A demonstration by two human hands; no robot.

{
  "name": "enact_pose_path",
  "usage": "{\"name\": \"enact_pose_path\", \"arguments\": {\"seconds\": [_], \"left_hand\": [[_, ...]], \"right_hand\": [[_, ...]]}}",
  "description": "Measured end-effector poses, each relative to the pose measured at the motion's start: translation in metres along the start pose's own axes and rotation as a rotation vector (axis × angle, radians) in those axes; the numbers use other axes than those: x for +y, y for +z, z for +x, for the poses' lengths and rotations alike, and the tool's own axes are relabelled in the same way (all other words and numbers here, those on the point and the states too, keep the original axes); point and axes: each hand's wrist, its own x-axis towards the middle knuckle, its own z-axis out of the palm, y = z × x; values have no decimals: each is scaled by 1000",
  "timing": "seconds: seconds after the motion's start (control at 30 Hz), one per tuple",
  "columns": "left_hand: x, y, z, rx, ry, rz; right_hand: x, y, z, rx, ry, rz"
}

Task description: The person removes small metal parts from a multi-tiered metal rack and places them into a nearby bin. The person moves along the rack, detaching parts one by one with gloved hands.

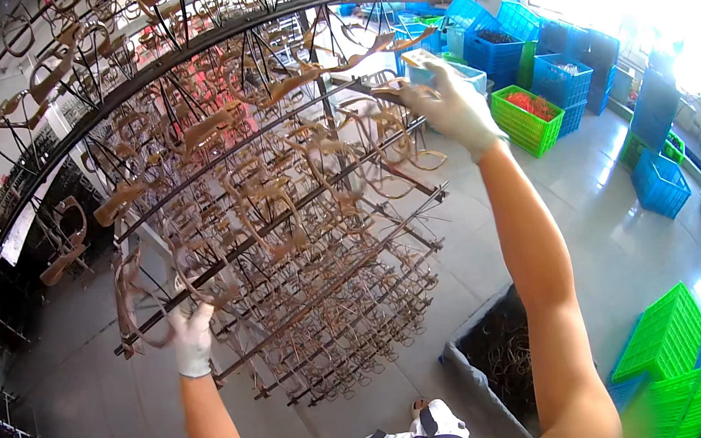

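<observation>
A tall rack of dark metal bars (238, 251) stands in front of me, carrying many brown plastic eyeglass frames (262, 197) on thin prongs. My left hand (193, 335), in a white glove, is closed around the lower left part of one bar, next to a hanging eyeglass frame (129, 290). My right hand (453, 106), also gloved, reaches higher and to the far right end of the bars. Its thumb and fingers pinch a brown eyeglass frame (386, 88) there; the exact contact is partly hidden by the fingers.
A dark-lined bin (498, 360) of thin brown pieces stands by my right leg. Blue crates (562, 80) and a green crate (526, 127) with red pieces sit at the back right. More green crates (666, 331) are stacked at the lower right. A curved rail (208, 37) crosses overhead.
</observation>
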Motion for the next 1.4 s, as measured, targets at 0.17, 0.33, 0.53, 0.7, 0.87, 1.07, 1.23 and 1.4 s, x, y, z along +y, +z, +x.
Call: {"name": "enact_pose_path", "arguments": {"seconds": [0.17, 0.33, 0.53, 0.7, 0.87, 1.07, 1.23, 1.4], "left_hand": [[15, 35, 7, 135, 83, -263], [7, 33, 28, 273, 73, -389], [-12, 34, 31, 299, 92, -382], [2, 43, 26, 381, 60, -456], [5, 45, 29, 383, 47, -328], [15, 59, 28, 384, 113, -64], [12, 50, 29, 353, 95, -163], [5, 50, 30, 384, 171, -216]], "right_hand": [[-12, 18, -12, -64, 80, -108], [1, 25, -40, -58, 106, 271], [36, -20, -22, 128, 223, 825], [-58, 28, -89, 94, 16, 66], [-91, 51, -92, 197, -6, 117], [-46, -6, -76, 369, 181, 293], [-138, 46, -120, 221, -87, 72], [-157, 33, -119, 62, -37, 136]]}}
